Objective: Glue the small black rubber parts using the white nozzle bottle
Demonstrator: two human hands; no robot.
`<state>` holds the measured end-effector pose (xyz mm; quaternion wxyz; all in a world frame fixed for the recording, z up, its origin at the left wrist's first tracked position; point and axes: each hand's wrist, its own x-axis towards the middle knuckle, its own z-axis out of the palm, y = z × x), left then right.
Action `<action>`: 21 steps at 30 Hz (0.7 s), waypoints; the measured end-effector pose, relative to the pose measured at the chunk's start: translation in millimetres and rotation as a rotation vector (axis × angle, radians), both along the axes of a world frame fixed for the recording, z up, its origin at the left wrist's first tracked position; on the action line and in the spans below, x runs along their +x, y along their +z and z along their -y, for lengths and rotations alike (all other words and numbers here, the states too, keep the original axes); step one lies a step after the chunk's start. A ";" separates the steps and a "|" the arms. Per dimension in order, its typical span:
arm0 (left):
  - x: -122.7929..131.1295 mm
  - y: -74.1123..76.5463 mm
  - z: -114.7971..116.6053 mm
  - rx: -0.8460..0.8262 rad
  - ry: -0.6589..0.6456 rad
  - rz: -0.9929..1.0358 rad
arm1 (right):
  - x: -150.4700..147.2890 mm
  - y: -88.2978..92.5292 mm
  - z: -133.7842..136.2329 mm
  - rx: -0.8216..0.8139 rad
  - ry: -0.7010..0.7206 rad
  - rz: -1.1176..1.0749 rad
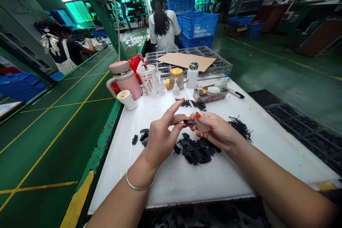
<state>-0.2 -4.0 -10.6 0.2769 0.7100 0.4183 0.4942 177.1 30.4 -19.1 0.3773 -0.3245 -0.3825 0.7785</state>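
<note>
My left hand (161,137) pinches a small black plastic part (189,123) between thumb and fingers. My right hand (215,130) meets it from the other side, gripping a pale-handled small cutter (201,127) whose thin tip points up and left. Below the hands lies a heap of black plastic parts (196,150) on the white work surface (171,181). Several similar parts (142,137) sit left of my left wrist. Thin black trimmings (240,128) lie right of my right hand, and more (192,104) lie ahead of my fingers.
A pink lidded mug (125,80), cups, jars and a white bottle (192,75) stand along the table's far side. Behind them is a stacked clear tray (187,64) under cardboard. Blue crates (199,30) stack beyond, with a seated co-worker (162,25) nearby. A green bench edge runs left.
</note>
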 end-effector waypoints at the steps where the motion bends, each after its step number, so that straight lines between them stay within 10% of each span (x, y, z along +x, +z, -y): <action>1: -0.9 -0.5 0.1 0.061 0.007 -0.074 | -0.4 -1.3 -0.1 0.006 0.022 0.002; 7: -4.3 -2.5 -2.4 0.215 0.000 -0.313 | 0.6 -6.2 -2.6 0.020 0.071 0.027; 21: 4.7 -4.2 -7.6 -0.178 0.051 -0.024 | -4.6 -4.5 0.9 0.256 -0.039 0.214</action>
